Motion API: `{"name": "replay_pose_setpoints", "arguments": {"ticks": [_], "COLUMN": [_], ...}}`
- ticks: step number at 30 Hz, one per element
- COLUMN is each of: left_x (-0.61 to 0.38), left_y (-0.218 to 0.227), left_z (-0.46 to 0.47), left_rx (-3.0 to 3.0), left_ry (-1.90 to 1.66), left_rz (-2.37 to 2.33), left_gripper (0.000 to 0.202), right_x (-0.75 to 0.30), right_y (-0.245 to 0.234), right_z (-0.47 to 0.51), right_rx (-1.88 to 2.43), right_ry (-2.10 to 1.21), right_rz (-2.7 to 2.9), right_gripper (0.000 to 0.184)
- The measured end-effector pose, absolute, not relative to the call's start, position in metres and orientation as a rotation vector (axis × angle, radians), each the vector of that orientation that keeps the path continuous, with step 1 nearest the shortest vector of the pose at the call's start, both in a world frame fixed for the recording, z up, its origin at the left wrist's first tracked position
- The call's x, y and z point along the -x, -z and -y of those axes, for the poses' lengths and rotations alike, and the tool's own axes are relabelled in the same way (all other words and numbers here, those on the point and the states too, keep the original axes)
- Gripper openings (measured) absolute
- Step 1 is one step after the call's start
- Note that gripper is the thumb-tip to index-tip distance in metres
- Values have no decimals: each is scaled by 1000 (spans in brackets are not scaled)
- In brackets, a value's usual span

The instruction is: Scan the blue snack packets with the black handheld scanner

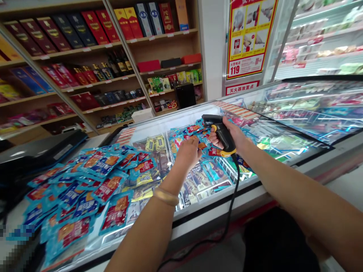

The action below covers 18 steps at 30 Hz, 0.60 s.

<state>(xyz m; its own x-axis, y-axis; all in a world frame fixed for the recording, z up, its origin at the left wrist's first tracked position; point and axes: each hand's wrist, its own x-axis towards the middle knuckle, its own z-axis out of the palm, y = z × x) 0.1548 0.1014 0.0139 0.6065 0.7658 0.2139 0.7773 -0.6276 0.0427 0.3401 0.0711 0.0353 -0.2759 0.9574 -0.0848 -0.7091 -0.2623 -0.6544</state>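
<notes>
**Black corded barcode scanner gripped above white freezer chest**

Dozens of blue-and-red foil snack packets lie heaped left of the left hand, its curled fingers over more packets, grip unclear. The right hand closes firmly round the scanner. Beyond it, a red poster reads "119".

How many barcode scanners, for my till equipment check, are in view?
1: a corded barcode scanner, held in the right hand above the glass-topped freezer. Others could be hidden.
</notes>
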Motion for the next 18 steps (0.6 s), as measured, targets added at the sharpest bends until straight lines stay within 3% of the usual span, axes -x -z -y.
{"name": "replay_pose_setpoints", "arguments": {"ticks": [5, 13, 18], "left_x": [-145, -136, -124], "left_y": [-21, -38, -27], "left_z": [-90, -67, -79], "left_rx": [2747, 2713, 2647], "left_ry": [307, 154, 550], "left_rz": [1418, 1597, 1731], "left_gripper": [28, 26, 30], "right_x": [-338, -340, -339], "right_y": [-37, -29, -31], "right_z": [-68, -72, -70], "right_rx": [599, 609, 588], "right_ry": [-1781, -1766, -1821], "right_rz": [605, 697, 635], "right_gripper": [46, 43, 47]}}
